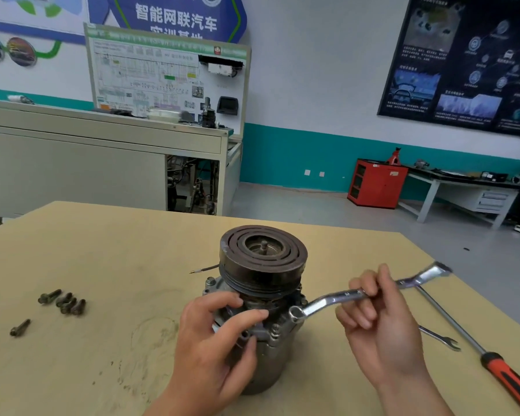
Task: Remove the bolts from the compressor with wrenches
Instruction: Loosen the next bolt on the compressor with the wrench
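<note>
The compressor (263,259) stands upright at lower centre of the frame on a pale wooden table (102,250), its dark grooved pulley facing up. The left hand (213,334) grips its housing just under the pulley, fingers and thumb curled round it. The right hand (376,322) pinches the middle of a ring wrench (321,301), whose ring end sits against the compressor's right flange (whether it is seated on a bolt head I cannot tell). At lower left lie four loose bolts (63,301) in a cluster, with a fifth bolt (20,327) apart. An open-end wrench (442,339) and a red-handled screwdriver (505,373) lie at right.
</note>
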{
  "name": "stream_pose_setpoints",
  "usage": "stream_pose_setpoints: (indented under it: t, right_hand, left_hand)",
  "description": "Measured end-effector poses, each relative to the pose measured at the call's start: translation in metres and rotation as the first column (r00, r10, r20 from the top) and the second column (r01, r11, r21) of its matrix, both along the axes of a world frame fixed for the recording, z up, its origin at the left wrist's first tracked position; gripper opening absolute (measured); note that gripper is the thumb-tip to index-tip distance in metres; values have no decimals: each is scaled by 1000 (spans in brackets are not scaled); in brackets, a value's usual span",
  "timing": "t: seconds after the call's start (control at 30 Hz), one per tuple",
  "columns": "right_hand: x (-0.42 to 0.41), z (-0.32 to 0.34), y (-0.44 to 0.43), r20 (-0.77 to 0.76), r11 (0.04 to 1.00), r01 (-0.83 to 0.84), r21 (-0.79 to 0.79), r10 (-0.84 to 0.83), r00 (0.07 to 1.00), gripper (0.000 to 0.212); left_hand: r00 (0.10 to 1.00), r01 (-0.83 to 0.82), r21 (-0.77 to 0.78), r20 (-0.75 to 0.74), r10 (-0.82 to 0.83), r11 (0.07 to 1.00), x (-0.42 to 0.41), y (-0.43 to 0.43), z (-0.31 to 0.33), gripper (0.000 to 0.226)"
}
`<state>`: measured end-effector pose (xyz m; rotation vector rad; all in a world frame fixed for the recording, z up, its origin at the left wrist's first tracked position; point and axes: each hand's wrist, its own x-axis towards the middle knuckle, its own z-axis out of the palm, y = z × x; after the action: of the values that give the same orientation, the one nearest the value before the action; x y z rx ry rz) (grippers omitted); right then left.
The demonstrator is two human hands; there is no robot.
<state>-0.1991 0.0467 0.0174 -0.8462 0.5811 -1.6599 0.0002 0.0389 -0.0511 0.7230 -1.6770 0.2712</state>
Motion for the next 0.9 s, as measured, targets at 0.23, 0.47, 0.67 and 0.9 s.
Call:
stream_pose_setpoints:
  t: [0.23,0.47,0.67,0.9]
  right_hand:
    - [12,-17,66,-284,985,170,-31,-172,943,53]
    - [31,-28,89,-408,995,99,-2,-91,908,24]
    - [26,-30,77,-485,993,62,-97,-101,869,44]
    - [-4,-28,11,-471,993,117,-30,-117,875,32]
  left_hand:
    - [1000,0,26,-9,1,1000,1,3,0,32]
    - [1000,-6,47,-4,6,999,1,4,1,31]
    - [999,-20,42,46,18,999,-1,5,4,33]
    - [998,36,32,53,-38,999,0,4,3,29]
